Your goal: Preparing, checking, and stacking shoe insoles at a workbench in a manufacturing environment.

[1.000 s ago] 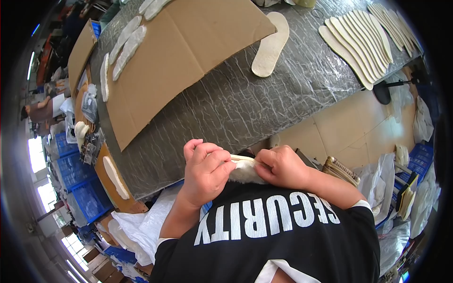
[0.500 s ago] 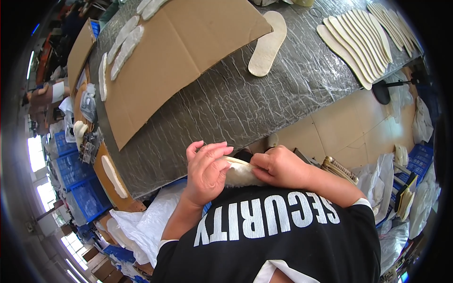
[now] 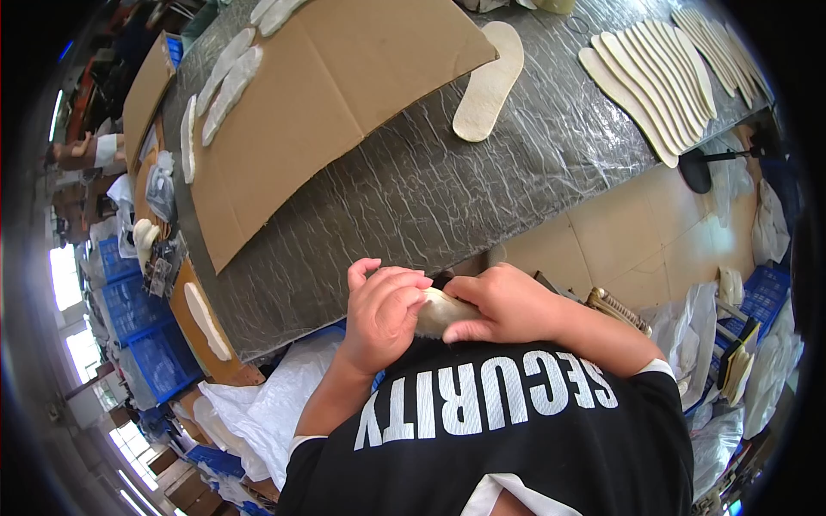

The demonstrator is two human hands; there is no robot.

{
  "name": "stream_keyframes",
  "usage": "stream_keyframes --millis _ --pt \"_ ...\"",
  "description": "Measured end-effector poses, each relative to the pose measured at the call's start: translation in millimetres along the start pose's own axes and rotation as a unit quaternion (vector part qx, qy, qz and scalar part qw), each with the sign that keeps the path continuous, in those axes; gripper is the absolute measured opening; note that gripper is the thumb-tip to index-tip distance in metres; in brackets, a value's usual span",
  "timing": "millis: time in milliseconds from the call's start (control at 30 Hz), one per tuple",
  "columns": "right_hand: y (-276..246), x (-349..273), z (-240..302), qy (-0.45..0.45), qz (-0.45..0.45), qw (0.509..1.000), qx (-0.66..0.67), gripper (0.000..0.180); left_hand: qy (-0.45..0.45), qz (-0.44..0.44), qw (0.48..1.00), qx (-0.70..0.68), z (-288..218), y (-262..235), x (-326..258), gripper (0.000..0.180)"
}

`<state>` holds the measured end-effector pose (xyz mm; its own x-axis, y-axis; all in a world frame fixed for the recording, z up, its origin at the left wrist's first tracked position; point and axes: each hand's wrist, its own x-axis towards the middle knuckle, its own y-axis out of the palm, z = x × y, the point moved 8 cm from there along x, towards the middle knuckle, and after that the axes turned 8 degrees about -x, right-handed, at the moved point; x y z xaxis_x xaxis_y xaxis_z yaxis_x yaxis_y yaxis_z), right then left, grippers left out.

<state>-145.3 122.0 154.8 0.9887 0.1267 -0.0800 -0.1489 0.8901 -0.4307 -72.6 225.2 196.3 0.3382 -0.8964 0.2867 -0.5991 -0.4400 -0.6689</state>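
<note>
Close to my body, beyond the table's near edge, both hands hold a cream, fleecy insole (image 3: 440, 313). My left hand (image 3: 385, 310) grips its left end between thumb and fingers. At the other side my right hand (image 3: 508, 303) is closed on it, thumb below and fingers above. Parts of the insole are hidden behind the fingers. A single flat insole (image 3: 489, 86) lies on the table beside the cardboard sheet's right corner.
A large cardboard sheet (image 3: 335, 86) covers the left of the plastic-wrapped table (image 3: 413, 189), with white fleecy insoles (image 3: 231, 95) along its far-left side. Overlapping insoles (image 3: 650, 86) form a row at far right. Blue crates (image 3: 159, 361) stand left; white plastic bags (image 3: 267, 404) lie near my left arm.
My right hand has shifted slightly left along the insole, and its thumb has come down across the fleecy side. The insole is tilted differently, and my left hand has moved a little right.
</note>
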Motion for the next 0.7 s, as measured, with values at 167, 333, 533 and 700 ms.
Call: stream_keyframes --millis 167,333,533,700 --pt "-12 13 -23 0.017 -0.083 0.993 -0.079 0.018 -0.072 -0.067 0.991 -0.092 25 -8 -3 0.013" --pt "-34 14 -30 0.022 -0.092 0.995 -0.042 0.014 -0.082 -0.168 0.965 -0.186 50 -36 -21 0.048" --pt "-34 12 -12 -0.042 -0.116 0.985 -0.124 0.009 -0.149 -0.069 0.961 -0.223 43 -5 -12 0.071" --pt "-33 11 1 -0.071 -0.121 0.980 -0.139 0.010 -0.261 -0.058 0.912 -0.312 47 7 -19 0.058"
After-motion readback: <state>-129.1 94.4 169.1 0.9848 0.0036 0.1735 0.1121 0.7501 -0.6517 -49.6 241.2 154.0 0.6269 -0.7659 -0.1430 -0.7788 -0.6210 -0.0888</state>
